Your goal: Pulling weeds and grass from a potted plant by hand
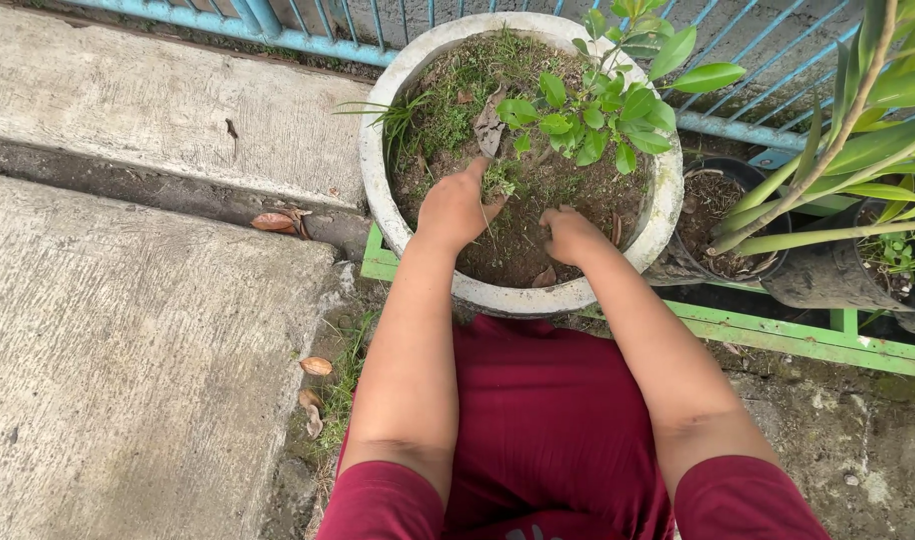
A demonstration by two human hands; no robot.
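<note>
A round white concrete pot (380, 190) holds dark soil, patches of small weeds and a leafy green shrub (603, 115). My left hand (456, 208) rests on the soil in the pot, fingers closed around a small tuft of weeds (498, 180). My right hand (570, 233) is a closed fist pressed into the soil just right of it; what it pinches is hidden. A dry brown leaf (489, 128) lies on the soil beyond my left hand. My arms reach out from dark red sleeves.
A black pot (713, 210) and long-leaved plants (858, 150) stand to the right on a green metal frame (778, 335). A blue railing (308, 40) runs behind. Concrete slabs (128, 330) with a gap and dry leaves (278, 222) lie left.
</note>
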